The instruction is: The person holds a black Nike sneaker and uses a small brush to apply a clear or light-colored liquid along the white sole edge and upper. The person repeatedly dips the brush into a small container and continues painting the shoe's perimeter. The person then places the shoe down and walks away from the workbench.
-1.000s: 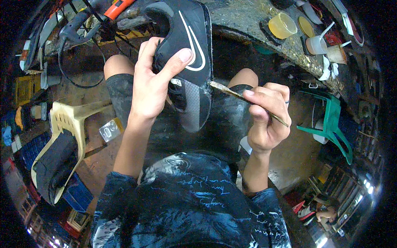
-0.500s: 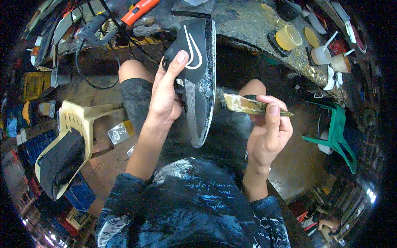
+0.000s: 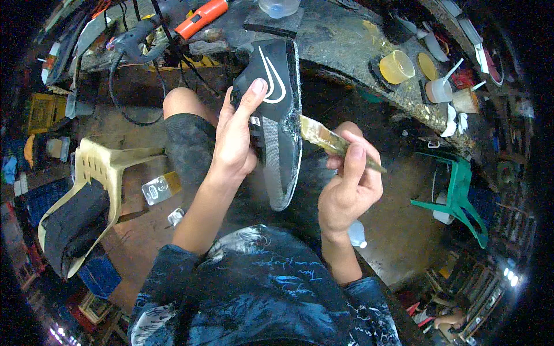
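Note:
A black-and-grey sneaker (image 3: 276, 135) with a white side mark stands lengthwise above my lap, its toe toward me. My left hand (image 3: 234, 138) grips it from the left, with the thumb pressed over its side. Whitish, wet-looking smears run along the sole edge on the right. In my right hand (image 3: 352, 181), a flat glue brush (image 3: 323, 136) is pinched between thumb and fingers. Its amber, crusted body slants up to the left, and its tip meets the sneaker's right edge near mid-length. The bristles are hard to see there.
Ahead is a worn workbench (image 3: 332, 43) with an orange-handled tool (image 3: 202, 18), a yellow cup (image 3: 396, 67) and a clear cup (image 3: 439, 90) with a stick. A beige chair (image 3: 109, 158) stands left, a green chair (image 3: 459, 196) right. A plastic bottle (image 3: 357, 234) lies beside my right forearm.
My right hand has moved left and slightly down, bringing the brush from just off the sneaker to its edge. The left hand still holds the sneaker, which sits slightly lower in view.

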